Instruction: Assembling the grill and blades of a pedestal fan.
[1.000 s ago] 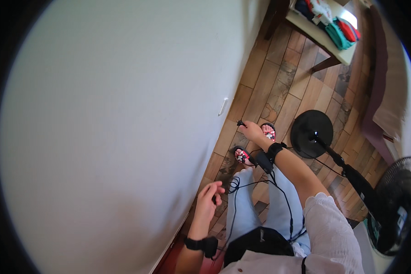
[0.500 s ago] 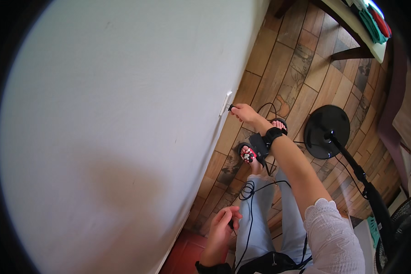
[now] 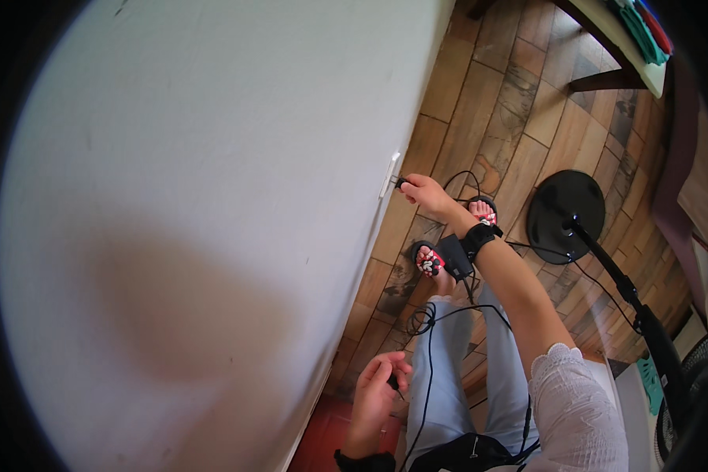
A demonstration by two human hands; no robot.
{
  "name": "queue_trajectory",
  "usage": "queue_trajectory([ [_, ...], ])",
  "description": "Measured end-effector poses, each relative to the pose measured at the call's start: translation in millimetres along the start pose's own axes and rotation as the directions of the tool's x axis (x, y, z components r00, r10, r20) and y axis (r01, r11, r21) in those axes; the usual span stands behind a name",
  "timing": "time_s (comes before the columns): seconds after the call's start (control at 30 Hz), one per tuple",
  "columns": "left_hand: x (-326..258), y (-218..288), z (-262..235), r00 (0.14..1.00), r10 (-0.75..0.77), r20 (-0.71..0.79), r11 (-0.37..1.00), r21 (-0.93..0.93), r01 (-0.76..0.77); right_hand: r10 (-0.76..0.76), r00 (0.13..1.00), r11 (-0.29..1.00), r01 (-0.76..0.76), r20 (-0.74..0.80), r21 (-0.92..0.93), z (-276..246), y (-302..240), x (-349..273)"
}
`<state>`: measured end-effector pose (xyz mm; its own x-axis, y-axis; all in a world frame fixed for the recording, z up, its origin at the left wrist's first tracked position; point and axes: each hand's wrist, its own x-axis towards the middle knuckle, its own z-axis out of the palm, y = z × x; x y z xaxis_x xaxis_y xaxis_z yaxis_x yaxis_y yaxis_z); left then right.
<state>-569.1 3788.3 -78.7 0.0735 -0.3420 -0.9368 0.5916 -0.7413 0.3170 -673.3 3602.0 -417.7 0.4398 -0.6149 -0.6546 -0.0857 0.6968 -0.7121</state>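
Observation:
My right hand (image 3: 426, 193) is closed on a black plug (image 3: 402, 182) at the wall. The plug's metal prongs show between it and a white wall outlet (image 3: 390, 175); I cannot tell whether their tips are still inside. A black cord (image 3: 470, 173) loops from that hand down past my feet. Lower down, my left hand (image 3: 377, 387) is curled in front of my jeans, fingers closed on a small black piece (image 3: 393, 381) whose kind is mostly hidden. Beside it a thin black cable (image 3: 423, 320) hangs in loose coils over my leg.
A standing fan's round black base (image 3: 565, 216) and pole (image 3: 613, 275) stand to the right on the wood-patterned tile floor (image 3: 448, 149). A table (image 3: 645, 75) with folded cloths is at the far right. The white wall (image 3: 212, 157) fills the left. Something red (image 3: 338, 433) lies below.
My right hand has moved slightly away from the outlet with the plug, and more of the prongs shows now. My left hand stays near the same place, still curled.

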Motion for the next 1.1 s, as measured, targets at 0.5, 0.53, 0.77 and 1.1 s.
queue_trajectory([
  [0.5,14,-15,2,0.999,-0.019,0.04,0.998,0.063,0.016,-0.015,0.996,0.981,-0.002,-0.087,-0.195,19,-13,8],
  [0.53,15,-16,4,0.999,-0.023,0.048,0.998,0.06,0.02,0.04,0.993,0.989,-0.054,-0.107,-0.137,23,-16,7],
  [0.77,15,-20,4,0.999,-0.014,0.03,0.999,0.031,0.013,-0.06,0.941,0.839,-0.133,-0.332,-0.527,31,-27,8],
  [1.1,-22,6,22,0.99,0.071,0.119,0.99,0.109,-0.084,-0.331,0.769,0.801,-0.078,-0.548,-0.594,-40,-53,-87],
])
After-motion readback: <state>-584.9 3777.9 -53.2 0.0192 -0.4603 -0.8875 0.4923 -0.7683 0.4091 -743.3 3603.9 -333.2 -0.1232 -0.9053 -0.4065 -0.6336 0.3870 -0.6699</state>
